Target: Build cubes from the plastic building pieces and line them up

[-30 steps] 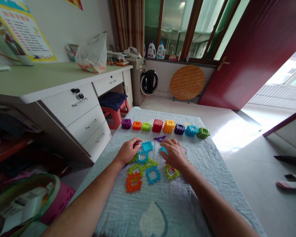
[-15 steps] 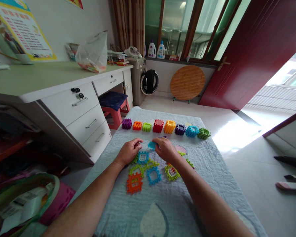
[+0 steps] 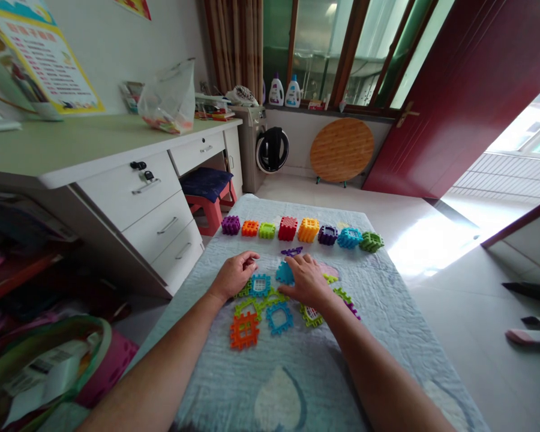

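Observation:
My left hand [image 3: 234, 275] rests on the cloth with fingers loosely bent and a gap at the thumb; nothing shows in it. Just beside it lies a blue square tile with a grid centre [image 3: 260, 285]. My right hand [image 3: 309, 279] has its thumb and fingers around a solid blue tile [image 3: 284, 273], partly covered by the fingers. Beyond that hand is a purple tile [image 3: 291, 251]. Nearer to me lie an orange tile [image 3: 245, 330], a blue frame tile [image 3: 279, 318] and several green tiles [image 3: 247, 308]. Another green tile [image 3: 312, 315] is partly hidden under my right wrist.
Several stacks of toothed tiles stand in a row at the far side, among them a red stack [image 3: 288, 228] and a yellow stack [image 3: 308, 230]. A pale blue cloth [image 3: 216, 366] covers the table. To the left are a desk [image 3: 94, 141] and a pink stool [image 3: 209, 210].
My right hand has shifted slightly right and nearer, its fingers spreading wider around the solid blue tile. The purple tile beyond it is now uncovered. My left hand has barely moved.

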The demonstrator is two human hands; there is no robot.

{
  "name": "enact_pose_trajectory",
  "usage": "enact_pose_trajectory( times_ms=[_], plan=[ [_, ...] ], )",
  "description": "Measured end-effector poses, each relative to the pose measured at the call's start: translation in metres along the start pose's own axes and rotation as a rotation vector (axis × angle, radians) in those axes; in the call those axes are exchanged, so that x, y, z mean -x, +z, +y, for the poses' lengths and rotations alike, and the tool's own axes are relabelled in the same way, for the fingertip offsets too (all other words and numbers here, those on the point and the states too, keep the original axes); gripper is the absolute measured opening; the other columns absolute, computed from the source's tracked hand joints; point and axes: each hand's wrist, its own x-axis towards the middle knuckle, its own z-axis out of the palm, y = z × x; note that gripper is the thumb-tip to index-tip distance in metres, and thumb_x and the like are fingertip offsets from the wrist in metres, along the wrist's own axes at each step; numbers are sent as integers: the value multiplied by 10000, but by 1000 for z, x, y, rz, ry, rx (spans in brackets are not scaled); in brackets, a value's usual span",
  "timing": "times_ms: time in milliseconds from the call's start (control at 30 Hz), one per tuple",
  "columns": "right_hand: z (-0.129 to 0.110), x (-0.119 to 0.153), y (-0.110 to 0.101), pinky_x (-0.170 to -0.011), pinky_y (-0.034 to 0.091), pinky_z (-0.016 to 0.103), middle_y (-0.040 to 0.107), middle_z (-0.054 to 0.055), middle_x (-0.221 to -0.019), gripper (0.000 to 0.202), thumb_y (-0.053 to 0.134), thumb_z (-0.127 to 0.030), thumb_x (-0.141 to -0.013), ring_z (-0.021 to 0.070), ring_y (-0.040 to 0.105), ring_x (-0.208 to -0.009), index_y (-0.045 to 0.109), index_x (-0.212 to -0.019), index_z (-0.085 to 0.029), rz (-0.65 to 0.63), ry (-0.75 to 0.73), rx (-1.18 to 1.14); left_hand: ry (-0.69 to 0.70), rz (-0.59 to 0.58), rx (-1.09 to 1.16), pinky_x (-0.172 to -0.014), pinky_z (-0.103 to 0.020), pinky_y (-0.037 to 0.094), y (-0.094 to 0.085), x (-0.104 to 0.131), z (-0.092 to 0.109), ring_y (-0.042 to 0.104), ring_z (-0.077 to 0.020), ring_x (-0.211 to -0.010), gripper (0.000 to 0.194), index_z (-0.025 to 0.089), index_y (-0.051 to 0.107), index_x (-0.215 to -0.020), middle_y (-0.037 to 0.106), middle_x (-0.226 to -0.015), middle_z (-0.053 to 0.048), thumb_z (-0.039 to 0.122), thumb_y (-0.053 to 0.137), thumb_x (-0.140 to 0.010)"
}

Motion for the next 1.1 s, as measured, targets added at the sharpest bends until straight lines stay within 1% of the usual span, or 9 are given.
enact_pose_trajectory(
  times_ms=[100,233,367,433,500,567,667,767,1100],
  plan=[
    [-4,1,2,-854,357,377,547,104,-1103,553,683,-498,-694,274,451,-1012,559,-1150,-210,19,7,17,-2,2,0,-734,-270,498,0,0,0,646,-177,-786,287,171,633,-1021,686,-820,-33,296,501,-799],
    [-1,-2,2,-824,367,361,575,88,-1021,445,667,-459,-701,261,478,-969,604,-1066,-212,64,22,1,2,4,3,-729,-270,497,0,0,-1,642,-175,-778,290,170,631,-1021,680,-815,-31,304,502,-799],
    [23,-6,-8,-811,381,333,610,78,-953,380,585,-420,-772,227,526,-899,612,-1074,-191,242,173,-129,-2,10,-5,-728,-268,494,0,1,0,637,-172,-771,292,170,634,-1015,672,-816,-30,314,509,-795],
    [37,-7,-13,-782,385,320,614,73,-900,349,540,-437,-803,212,539,-848,628,-1022,-181,279,260,-165,-4,9,-13,-722,-267,492,0,1,0,634,-171,-761,292,171,638,-1011,669,-809,-27,318,513,-792],
    [45,-5,-16,-767,377,318,611,72,-878,348,536,-462,-798,212,537,-836,636,-977,-181,252,306,-145,-5,7,-19,-715,-266,489,0,1,1,631,-168,-750,293,172,641,-1011,666,-805,-25,319,513,-791],
    [45,-3,-15,-774,363,323,604,77,-914,362,564,-481,-767,225,526,-872,633,-966,-187,199,303,-94,-6,8,-19,-710,-265,487,0,1,1,628,-166,-744,295,171,642,-1013,666,-807,-27,317,512,-792],
    [34,1,-11,-791,341,340,579,84,-967,385,616,-493,-706,252,495,-933,624,-959,-203,99,240,5,-8,12,-16,-704,-265,485,0,1,1,626,-165,-740,301,165,638,-1021,664,-811,-31,315,513,-791],
    [24,3,-8,-789,330,350,561,87,-971,399,626,-496,-678,261,481,-934,605,-951,-206,22,204,77,-6,12,-14,-695,-265,484,1,1,0,621,-164,-726,303,163,635,-1023,661,-805,-30,316,513,-791],
    [24,4,-7,-780,331,354,561,91,-950,402,578,-496,-695,260,490,-914,562,-963,-197,24,202,128,-5,9,-13,-687,-255,482,1,1,0,618,-159,-720,291,170,635,-1012,654,-794,-23,314,514,-790]
  ],
)
